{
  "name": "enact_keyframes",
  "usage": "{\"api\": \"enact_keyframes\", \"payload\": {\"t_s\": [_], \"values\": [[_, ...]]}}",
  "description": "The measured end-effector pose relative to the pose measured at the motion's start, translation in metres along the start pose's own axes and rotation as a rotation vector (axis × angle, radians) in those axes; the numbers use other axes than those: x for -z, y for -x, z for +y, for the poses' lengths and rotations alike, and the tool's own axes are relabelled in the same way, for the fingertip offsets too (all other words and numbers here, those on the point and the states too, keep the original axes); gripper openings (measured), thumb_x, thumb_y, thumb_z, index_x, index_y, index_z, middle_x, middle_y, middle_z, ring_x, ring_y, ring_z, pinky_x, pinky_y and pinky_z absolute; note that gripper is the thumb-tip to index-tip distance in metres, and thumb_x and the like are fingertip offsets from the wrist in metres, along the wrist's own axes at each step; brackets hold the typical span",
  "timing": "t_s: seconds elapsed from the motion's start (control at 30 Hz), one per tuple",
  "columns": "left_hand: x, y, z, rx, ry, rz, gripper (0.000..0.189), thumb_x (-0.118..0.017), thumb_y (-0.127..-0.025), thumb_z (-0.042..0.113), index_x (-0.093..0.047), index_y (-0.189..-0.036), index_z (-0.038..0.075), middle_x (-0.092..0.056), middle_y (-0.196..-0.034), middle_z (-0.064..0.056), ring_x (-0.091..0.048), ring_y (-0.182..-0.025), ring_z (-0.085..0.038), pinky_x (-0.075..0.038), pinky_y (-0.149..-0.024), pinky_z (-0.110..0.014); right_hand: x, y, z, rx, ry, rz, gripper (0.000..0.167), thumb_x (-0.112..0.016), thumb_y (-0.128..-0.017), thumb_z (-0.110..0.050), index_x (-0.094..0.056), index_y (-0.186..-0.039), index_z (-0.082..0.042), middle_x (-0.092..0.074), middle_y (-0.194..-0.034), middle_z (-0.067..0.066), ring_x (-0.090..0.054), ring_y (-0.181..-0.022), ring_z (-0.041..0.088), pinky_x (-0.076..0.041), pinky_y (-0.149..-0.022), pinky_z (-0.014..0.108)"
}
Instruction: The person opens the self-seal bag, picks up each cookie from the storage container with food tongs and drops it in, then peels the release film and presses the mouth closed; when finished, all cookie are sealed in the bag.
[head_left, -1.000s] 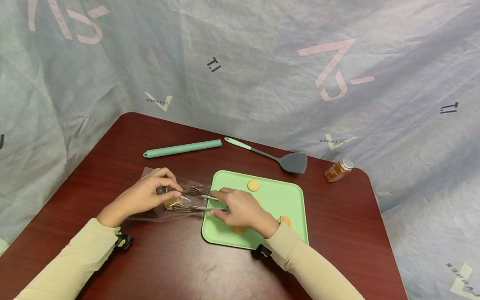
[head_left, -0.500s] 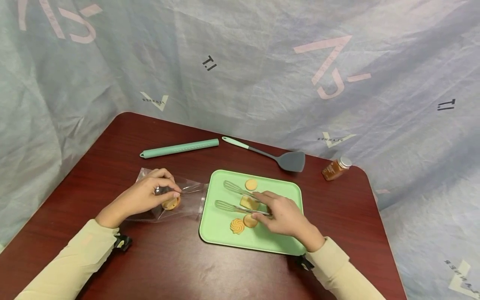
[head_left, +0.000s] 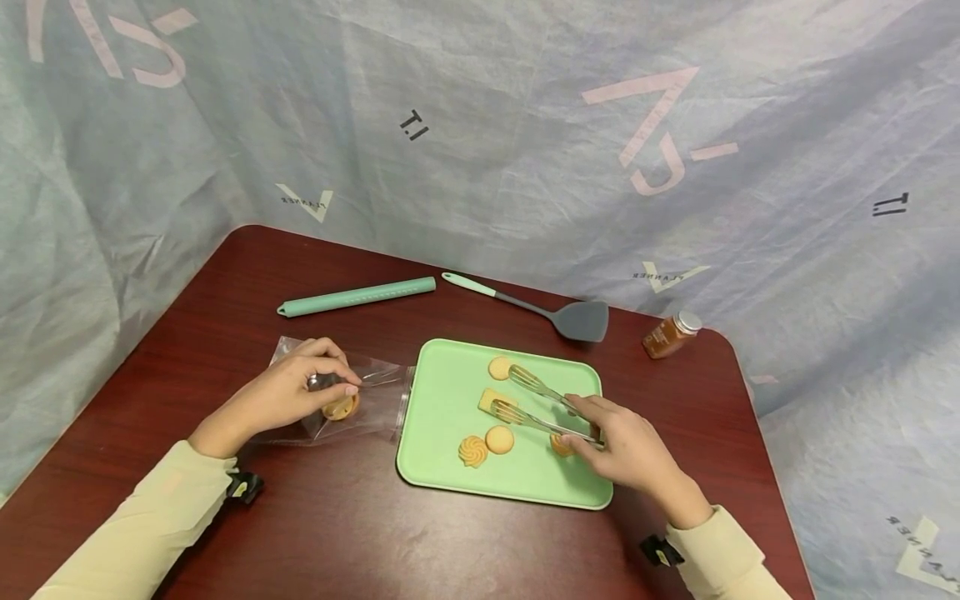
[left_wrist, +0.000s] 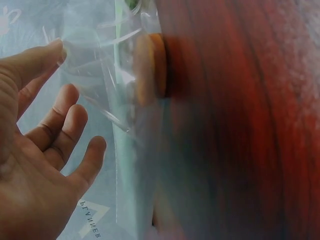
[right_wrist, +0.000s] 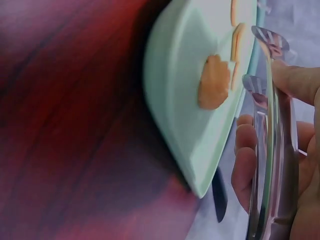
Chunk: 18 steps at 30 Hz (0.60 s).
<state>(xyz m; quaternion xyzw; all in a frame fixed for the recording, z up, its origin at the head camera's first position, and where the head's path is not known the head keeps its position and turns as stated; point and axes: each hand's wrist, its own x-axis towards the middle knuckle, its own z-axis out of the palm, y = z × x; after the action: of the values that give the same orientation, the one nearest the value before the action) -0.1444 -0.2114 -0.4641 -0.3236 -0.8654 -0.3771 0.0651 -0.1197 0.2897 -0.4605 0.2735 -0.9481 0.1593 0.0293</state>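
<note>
My left hand [head_left: 296,387] pinches the upper film of a clear plastic bag [head_left: 381,408] between thumb and forefinger; the other fingers are loosely bent in the left wrist view. Inside the bag lies a cookie [head_left: 342,407], partly behind the hand. With my right hand [head_left: 630,446] I hold metal tongs [head_left: 543,425], their slotted tips spread apart over a green tray [head_left: 435,400]. Nothing is between the tips. On the tray are a square cookie [head_left: 489,401], round cookies [head_left: 498,439] and a swirl cookie [head_left: 472,451]. Another cookie [right_wrist: 215,82] sits under the tongs, near the right hand.
Behind the tray lie a green stick-shaped tool [head_left: 356,297] and a grey spatula [head_left: 581,322] with a pale green handle. A small jar [head_left: 670,336] with a silver lid is at the back right. A printed grey curtain [head_left: 480,167] hangs behind the dark red table [head_left: 337,517].
My right hand has drawn the tongs from the bag's mouth rightward, back over the tray, uncovering the cookies there. The left hand keeps its pinch on the bag, with the cookie inside.
</note>
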Motion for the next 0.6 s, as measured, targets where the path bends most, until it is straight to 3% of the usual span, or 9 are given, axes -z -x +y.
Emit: {"api": "enact_keyframes", "payload": {"t_s": [0.27,0.6], "values": [[-0.001,0.000,0.000,0.007,-0.003,-0.002,0.016,-0.081,-0.089,0.009,-0.079,-0.096,0.024,-0.058,-0.099,0.008,-0.052,-0.085,-0.024,-0.042,-0.067,-0.034,-0.003,0.006,0.005,-0.021,-0.029,-0.033,0.055,-0.075,-0.092,-0.044,-0.063,-0.140,-0.020,-0.062,-0.096,-0.007,-0.051,-0.067,0.006,-0.039,-0.054,0.026],[-0.001,0.000,0.003,0.021,0.005,-0.009,0.012,-0.080,-0.090,0.010,-0.080,-0.096,0.020,-0.058,-0.100,0.007,-0.051,-0.085,-0.024,-0.043,-0.067,-0.035,-0.001,0.008,0.012,-0.027,-0.009,0.000,0.054,-0.078,-0.090,-0.042,-0.064,-0.138,-0.019,-0.062,-0.097,-0.007,-0.050,-0.067,0.005,-0.040,-0.055,0.027]]}}
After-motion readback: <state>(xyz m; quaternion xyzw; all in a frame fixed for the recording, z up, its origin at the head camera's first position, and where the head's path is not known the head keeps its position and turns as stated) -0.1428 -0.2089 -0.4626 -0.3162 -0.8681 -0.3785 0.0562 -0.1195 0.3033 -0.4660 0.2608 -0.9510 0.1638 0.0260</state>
